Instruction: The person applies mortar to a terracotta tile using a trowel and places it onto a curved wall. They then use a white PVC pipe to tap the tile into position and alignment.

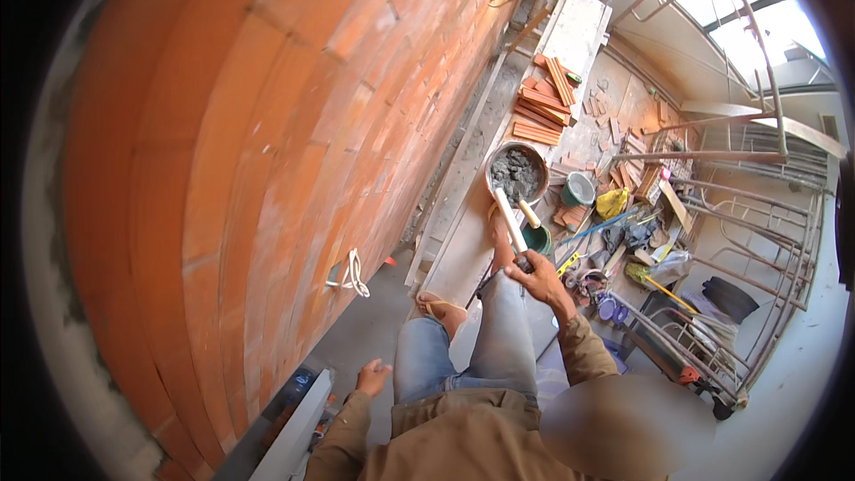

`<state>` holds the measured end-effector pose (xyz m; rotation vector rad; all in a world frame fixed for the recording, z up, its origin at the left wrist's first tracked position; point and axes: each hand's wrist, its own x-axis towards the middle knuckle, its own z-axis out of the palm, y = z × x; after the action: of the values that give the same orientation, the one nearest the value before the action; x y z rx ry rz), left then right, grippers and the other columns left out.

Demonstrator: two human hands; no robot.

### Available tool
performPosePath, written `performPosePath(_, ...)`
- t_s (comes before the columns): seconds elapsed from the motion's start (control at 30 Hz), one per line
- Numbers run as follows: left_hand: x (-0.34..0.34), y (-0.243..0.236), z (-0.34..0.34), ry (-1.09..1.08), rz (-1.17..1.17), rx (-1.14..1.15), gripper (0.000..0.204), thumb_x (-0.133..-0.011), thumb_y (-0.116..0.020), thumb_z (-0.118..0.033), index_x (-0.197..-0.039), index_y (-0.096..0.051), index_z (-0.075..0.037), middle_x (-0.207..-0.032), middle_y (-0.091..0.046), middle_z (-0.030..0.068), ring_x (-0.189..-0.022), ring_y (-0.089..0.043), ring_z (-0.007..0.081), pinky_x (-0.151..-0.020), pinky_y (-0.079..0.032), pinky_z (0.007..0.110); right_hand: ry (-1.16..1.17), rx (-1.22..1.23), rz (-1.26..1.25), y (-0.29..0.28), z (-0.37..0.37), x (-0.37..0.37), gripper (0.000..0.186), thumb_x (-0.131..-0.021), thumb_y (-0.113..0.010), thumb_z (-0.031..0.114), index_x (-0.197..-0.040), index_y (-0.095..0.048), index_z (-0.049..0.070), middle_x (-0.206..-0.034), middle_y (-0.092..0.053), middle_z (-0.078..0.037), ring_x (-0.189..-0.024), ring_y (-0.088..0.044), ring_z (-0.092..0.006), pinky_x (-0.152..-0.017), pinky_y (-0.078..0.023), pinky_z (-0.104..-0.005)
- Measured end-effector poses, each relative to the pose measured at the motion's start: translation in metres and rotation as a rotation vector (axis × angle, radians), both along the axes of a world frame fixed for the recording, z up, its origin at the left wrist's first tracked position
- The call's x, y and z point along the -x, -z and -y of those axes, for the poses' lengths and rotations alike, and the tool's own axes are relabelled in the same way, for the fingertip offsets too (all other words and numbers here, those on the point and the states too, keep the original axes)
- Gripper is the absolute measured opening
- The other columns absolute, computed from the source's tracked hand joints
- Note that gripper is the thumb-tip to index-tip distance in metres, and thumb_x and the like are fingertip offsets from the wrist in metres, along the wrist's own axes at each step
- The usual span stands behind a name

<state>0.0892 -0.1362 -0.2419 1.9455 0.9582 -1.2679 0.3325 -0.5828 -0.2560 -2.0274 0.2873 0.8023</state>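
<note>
My right hand [539,281] is closed around one end of a long pale bar [510,221]; its exact kind is unclear. The bar's far end reaches the rim of a round bucket [489,180] holding grey mortar [517,171]. A short light wooden handle [529,214] sticks out at the near side of this bucket, beside the bar. My left hand [374,378] hangs low near the brick wall [267,151], fingers loosely bent and apart, with nothing visible in it. White cord loops [356,274] hang from the wall ahead of that hand.
Beyond the mortar bucket, orange hollow bricks [541,111] lie stacked on the plank platform [574,27]. A green bucket [537,239] stands near my knee. Brick pieces, a yellow bag [612,203] and tools clutter the floor at right. Metal scaffold frames [757,240] line the right side.
</note>
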Motion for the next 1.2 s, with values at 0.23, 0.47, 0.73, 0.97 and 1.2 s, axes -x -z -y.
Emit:
performPosePath(0.23,-0.145,0.008,0.082,0.072,0.06,0.139,0.064,-0.09,-0.07,-0.037,-0.136,-0.054,0.004,-0.122,-0.066,0.0221,-0.109,-0.066,0.028,-0.093,-0.052,0.037,0.197,0.048,0.154,0.096,0.09,-0.11,0.042,-0.091,-0.064,0.037,-0.087,-0.068,-0.005,-0.072,-0.062,-0.023,-0.069,-0.06,-0.033,-0.065,-0.045,-0.0443)
performPosePath(0.47,-0.269,0.044,0.175,0.08,0.124,0.3,0.058,-0.093,-0.069,-0.031,-0.137,-0.053,0.003,-0.122,-0.066,0.0221,-0.112,-0.066,0.0267,-0.095,-0.051,0.036,-0.079,0.385,0.194,0.238,0.19,-0.221,0.039,-0.082,-0.074,0.027,-0.109,-0.054,0.008,-0.1,-0.061,-0.023,-0.101,-0.055,-0.0421,-0.086,-0.047,-0.0512)
performPosePath(0.73,-0.343,0.13,0.347,0.361,0.437,0.445,0.069,-0.09,-0.069,-0.043,-0.142,-0.049,-0.002,-0.146,-0.048,0.021,-0.139,-0.042,0.0346,-0.115,-0.029,0.049,-0.65,0.627,0.223,0.401,0.233,-0.293,0.036,-0.078,-0.073,0.018,-0.111,-0.06,0.014,-0.108,-0.059,-0.011,-0.117,-0.052,-0.0291,-0.081,-0.056,-0.0372)
performPosePath(0.97,-0.369,0.172,0.416,0.681,0.427,0.391,0.065,-0.084,-0.071,-0.043,-0.135,-0.054,-0.006,-0.137,-0.057,0.0091,-0.134,-0.046,0.0317,-0.11,-0.033,0.057,-0.743,0.63,0.459,0.528,0.213,-0.297,0.018,-0.091,-0.053,0.025,-0.101,-0.068,0.023,-0.104,-0.065,-0.002,-0.121,-0.048,-0.02,-0.098,-0.04,-0.0389)
performPosePath(1.2,-0.382,0.183,0.42,0.602,0.504,0.405,0.052,-0.082,-0.073,-0.035,-0.124,-0.062,-0.006,-0.127,-0.064,0.0087,-0.128,-0.052,0.0313,-0.102,-0.04,0.052,-0.799,0.701,0.508,0.559,0.199,-0.289,0.021,-0.092,-0.051,0.027,-0.1,-0.069,0.021,-0.107,-0.064,-0.002,-0.124,-0.047,-0.0198,-0.098,-0.038,-0.0386)
